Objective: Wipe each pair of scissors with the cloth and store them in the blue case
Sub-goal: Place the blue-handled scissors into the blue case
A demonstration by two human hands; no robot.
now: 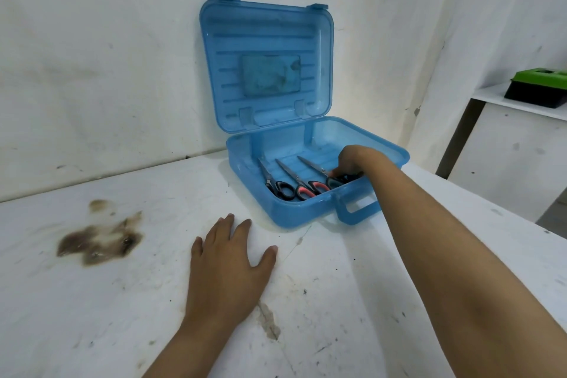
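Note:
A translucent blue case (306,212) stands open on the white table, its lid (267,61) leaning against the wall. Three pairs of scissors lie side by side inside, blades pointing away from me: a black-handled pair (270,176) on the left, a red-and-black pair (293,176) in the middle, and a third pair (313,164) on the right. My right hand (352,163) reaches into the case and its fingers close on the dark handles of the right-hand pair. My left hand (228,258) rests flat on the table in front of the case, fingers spread. No cloth is visible.
A dark brown stain (101,239) marks the table (92,301) to the left. The wall stands right behind the case. A white shelf (521,104) at the far right carries a green-and-black object (540,86).

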